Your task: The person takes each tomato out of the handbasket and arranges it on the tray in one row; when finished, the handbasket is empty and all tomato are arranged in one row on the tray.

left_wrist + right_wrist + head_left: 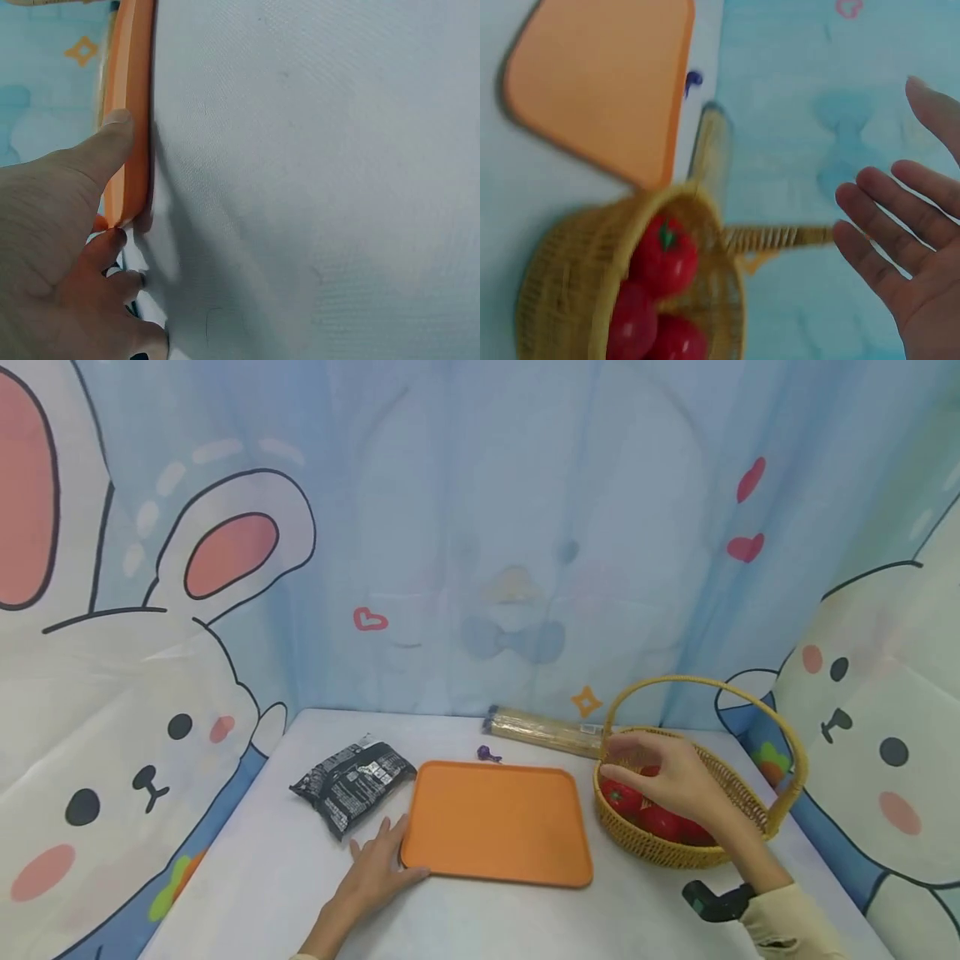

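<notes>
At the table (247,893), your right hand (678,777) hangs empty, fingers parted, above the basket (667,858) of red tomatoes (660,822).

Head view: the orange tray (497,822), long axis left to right, lies between that hand and your left hand (371,872). Left-wrist view: your left thumb (109,150) touches the tray's near edge, fingers apart. Right-wrist view: tomatoes sit inside the basket, your right hand nearer.

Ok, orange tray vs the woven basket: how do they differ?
The tray is flat, smooth and orange; the basket is deeper, woven and tan. The basket has an arched handle; the tray has none. The left hand touches the tray, while the basket holds red tomatoes. Both rest on the white tabletop.
</notes>
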Demonstrator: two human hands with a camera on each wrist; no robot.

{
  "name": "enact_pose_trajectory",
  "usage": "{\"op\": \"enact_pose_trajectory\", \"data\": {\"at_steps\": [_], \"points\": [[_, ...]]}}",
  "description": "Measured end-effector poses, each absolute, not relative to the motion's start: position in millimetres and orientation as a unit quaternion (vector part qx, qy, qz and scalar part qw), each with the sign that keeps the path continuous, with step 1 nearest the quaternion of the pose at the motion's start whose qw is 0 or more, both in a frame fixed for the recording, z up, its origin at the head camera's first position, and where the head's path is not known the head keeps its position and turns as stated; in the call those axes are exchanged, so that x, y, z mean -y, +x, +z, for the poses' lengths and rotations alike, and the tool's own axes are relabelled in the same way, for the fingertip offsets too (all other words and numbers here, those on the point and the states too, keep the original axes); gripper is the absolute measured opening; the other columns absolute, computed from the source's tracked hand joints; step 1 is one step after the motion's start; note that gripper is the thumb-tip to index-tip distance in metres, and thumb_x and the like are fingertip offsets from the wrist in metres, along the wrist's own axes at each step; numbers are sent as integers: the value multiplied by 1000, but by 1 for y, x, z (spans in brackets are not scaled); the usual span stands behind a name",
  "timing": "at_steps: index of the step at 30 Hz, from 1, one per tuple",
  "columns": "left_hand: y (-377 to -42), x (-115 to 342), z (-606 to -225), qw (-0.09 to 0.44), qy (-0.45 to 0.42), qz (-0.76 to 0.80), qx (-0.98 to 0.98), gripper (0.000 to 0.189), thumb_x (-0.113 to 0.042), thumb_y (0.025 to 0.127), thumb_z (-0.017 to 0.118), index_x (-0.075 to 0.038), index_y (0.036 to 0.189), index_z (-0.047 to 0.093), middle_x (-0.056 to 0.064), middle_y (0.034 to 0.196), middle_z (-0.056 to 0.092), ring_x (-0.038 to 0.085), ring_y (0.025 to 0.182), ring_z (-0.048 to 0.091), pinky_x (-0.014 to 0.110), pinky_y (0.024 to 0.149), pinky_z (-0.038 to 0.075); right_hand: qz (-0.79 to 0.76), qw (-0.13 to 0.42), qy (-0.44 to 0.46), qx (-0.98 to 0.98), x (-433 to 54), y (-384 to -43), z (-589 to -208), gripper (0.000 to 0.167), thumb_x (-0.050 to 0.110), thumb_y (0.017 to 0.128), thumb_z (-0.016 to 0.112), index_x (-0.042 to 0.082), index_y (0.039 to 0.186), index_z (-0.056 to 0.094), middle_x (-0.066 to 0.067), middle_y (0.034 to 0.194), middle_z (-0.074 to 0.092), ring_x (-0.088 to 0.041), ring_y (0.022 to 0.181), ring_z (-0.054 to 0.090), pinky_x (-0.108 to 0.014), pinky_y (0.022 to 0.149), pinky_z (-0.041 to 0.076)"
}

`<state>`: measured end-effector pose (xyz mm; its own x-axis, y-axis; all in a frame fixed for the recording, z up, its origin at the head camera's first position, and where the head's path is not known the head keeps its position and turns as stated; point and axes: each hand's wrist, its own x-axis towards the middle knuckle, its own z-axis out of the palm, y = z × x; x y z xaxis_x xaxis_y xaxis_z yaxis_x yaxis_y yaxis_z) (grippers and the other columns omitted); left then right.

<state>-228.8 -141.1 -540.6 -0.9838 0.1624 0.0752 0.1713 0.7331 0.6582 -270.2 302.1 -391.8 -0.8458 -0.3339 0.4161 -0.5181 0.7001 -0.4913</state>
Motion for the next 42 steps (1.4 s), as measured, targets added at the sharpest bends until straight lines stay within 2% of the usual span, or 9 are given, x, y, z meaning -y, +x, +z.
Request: {"op": "enact_pose_trajectory", "data": {"at_steps": [5,9,14,20,23,27,34,38,42], "points": [[-226,139,-544,11,-90,-366,926,92,-39,87,89,3,158,48,30,161,47,56,154,34,90,115,0,278,95,195,936,-351,-289,-399,50,37,93,88,6,130,74,-13,120,79,-34,107,76,-31,80,67],[-224,138,-543,11,-95,-362,927,92,-41,87,89,3,158,49,34,161,46,61,150,37,91,114,3,271,55,177,944,-377,-302,-410,57,38,88,92,4,130,74,-16,122,78,-38,110,75,-32,78,68],[-223,140,-540,18,-93,-348,933,91,-40,87,89,3,157,51,36,159,46,63,147,41,90,115,6,299,-7,182,937,-386,-318,-426,65,27,85,95,-3,136,68,-26,130,72,-45,115,71,-42,81,69],[-225,141,-538,9,-92,-350,932,90,-40,88,88,3,157,50,36,160,45,65,143,44,90,116,7,315,-61,167,932,-386,-334,-442,70,19,82,97,-7,138,65,-28,131,70,-47,116,70,-50,87,67],[-226,140,-538,4,-90,-353,931,91,-40,88,88,3,158,49,35,161,44,64,144,43,89,117,6,333,-88,187,920,-384,-339,-446,66,13,82,95,-10,137,65,-29,130,71,-49,117,70,-50,91,67],[-228,141,-538,4,-93,-355,930,91,-40,88,88,2,158,49,32,162,45,61,148,41,88,117,5,344,-119,213,907,-376,-344,-446,63,6,84,93,-12,137,65,-29,129,72,-47,115,71,-45,84,68],[-228,143,-539,13,-102,-354,930,90,-39,87,89,3,157,51,31,161,47,60,148,41,90,115,6,301,-110,237,917,-362,-350,-453,59,8,78,96,-3,131,72,-19,123,76,-39,112,70,-63,97,61],[-227,142,-539,15,-104,-355,929,88,-38,87,89,3,156,52,31,160,47,61,147,42,90,115,6,261,-100,226,933,-361,-353,-462,64,13,73,100,3,132,75,-14,123,75,-34,110,68,-62,96,62],[-227,142,-538,14,-104,-357,928,88,-37,86,89,3,155,52,31,160,48,62,147,41,90,115,5,247,-93,219,939,-360,-355,-469,67,15,72,101,4,132,74,-15,124,75,-34,111,69,-62,95,62]]}}
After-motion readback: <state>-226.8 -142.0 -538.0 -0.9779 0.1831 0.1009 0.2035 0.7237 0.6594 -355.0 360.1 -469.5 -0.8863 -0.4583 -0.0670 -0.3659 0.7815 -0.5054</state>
